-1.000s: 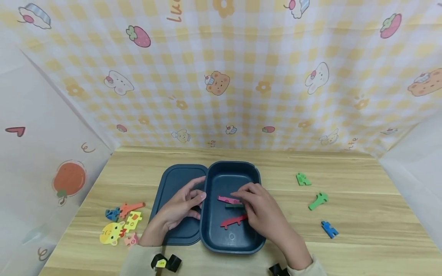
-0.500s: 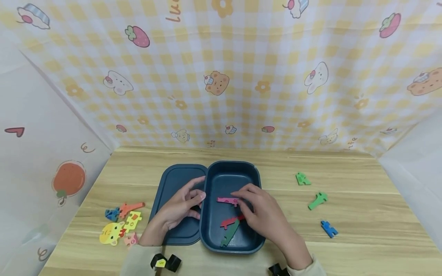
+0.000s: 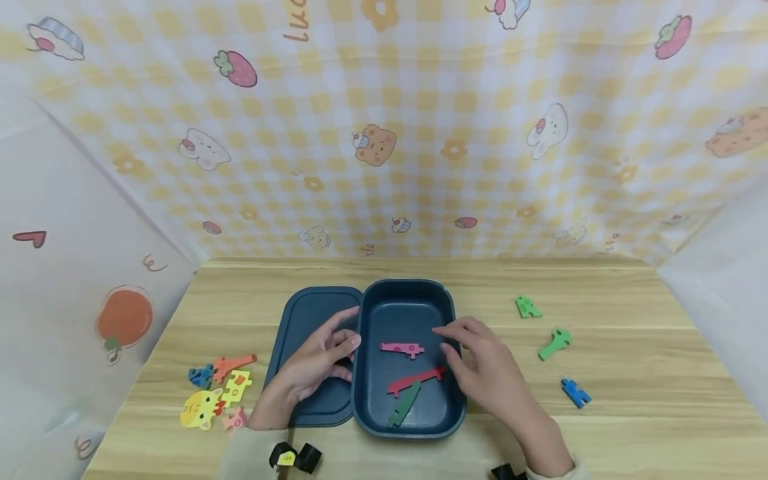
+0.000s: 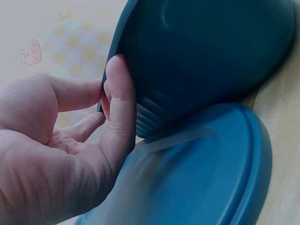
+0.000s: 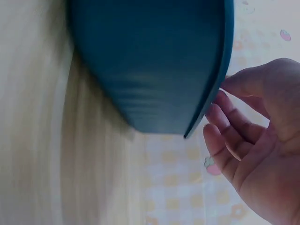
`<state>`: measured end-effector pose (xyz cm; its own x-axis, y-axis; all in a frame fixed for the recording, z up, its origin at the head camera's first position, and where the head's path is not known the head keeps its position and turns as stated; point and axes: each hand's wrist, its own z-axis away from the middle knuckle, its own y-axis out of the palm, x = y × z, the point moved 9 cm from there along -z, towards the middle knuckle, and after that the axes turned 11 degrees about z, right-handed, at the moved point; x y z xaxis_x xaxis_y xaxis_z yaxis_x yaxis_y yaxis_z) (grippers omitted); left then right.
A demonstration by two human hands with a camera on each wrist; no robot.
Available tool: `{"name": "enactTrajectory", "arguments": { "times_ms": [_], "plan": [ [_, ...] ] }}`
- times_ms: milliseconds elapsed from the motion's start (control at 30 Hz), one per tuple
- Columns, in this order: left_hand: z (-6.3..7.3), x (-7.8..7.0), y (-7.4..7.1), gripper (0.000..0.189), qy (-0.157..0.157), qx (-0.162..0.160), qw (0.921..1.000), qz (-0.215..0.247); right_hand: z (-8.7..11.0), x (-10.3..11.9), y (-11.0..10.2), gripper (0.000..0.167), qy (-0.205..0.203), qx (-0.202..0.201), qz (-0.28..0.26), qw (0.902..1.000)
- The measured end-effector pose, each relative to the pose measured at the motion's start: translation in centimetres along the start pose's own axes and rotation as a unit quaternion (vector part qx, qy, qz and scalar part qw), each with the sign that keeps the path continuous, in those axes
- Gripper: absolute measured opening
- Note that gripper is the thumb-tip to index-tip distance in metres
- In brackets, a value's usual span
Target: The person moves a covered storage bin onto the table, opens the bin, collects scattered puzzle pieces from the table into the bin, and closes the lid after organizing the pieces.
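Observation:
A dark blue rectangular box (image 3: 408, 417) stands open on the wooden table. In it lie a pink puzzle piece (image 3: 402, 348), a long red piece (image 3: 417, 379) and a dark green piece (image 3: 405, 404) that overlaps the red one's lower side. My left hand (image 3: 318, 360) grips the box's left wall, thumb and fingers on either side of the rim, as the left wrist view shows. My right hand (image 3: 489, 363) hovers at the right rim with fingers apart and nothing between them. The blue lid (image 3: 300, 313) lies flat left of the box, partly beneath my left hand.
At the left lie a yellow animal-head piece (image 3: 201, 408), a yellow piece (image 3: 237, 385), an orange one (image 3: 231, 365), a blue one (image 3: 201, 377) and a pink one (image 3: 235, 419). On the right are two green pieces (image 3: 528, 307) and a blue piece (image 3: 576, 393).
My right hand has let go of the pink piece and drawn back right to the rim. The dark green piece has dropped to the box's near end. My left hand stays put.

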<state>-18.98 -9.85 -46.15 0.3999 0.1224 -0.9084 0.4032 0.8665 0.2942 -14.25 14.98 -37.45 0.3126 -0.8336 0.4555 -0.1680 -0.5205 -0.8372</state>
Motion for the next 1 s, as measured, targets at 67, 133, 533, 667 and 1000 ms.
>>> {"name": "enactTrajectory", "arguments": {
  "times_ms": [67, 133, 533, 667, 1000],
  "plan": [
    [-0.2, 0.0, 0.1, 0.07, 0.0, 0.002, 1.0, 0.0, 0.3, -0.8, -0.5, 0.034, 0.009, -0.011, 0.003, 0.9999],
    [-0.3, -0.1, 0.2, 0.069, 0.0, 0.002, 1.0, 0.001, 0.5, -1.6, -0.8, 0.039, 0.02, -0.018, 0.01, 0.9996],
    [-0.1, 0.0, 0.0, 0.07, -0.006, 0.003, 0.9999, 0.013, 2.7, -5.2, -2.2, 0.037, 0.072, -0.042, 0.066, 0.9943],
    [-0.1, 0.0, -0.1, 0.07, -0.005, 0.003, 0.9999, 0.013, 3.6, -6.0, -2.6, 0.034, 0.076, -0.065, 0.079, 0.9918],
    [0.0, 0.3, 0.0, 0.071, -0.012, 0.002, 0.9998, 0.018, 7.0, -9.0, -3.6, 0.033, 0.126, -0.077, 0.097, 0.9843]
  ]
}}
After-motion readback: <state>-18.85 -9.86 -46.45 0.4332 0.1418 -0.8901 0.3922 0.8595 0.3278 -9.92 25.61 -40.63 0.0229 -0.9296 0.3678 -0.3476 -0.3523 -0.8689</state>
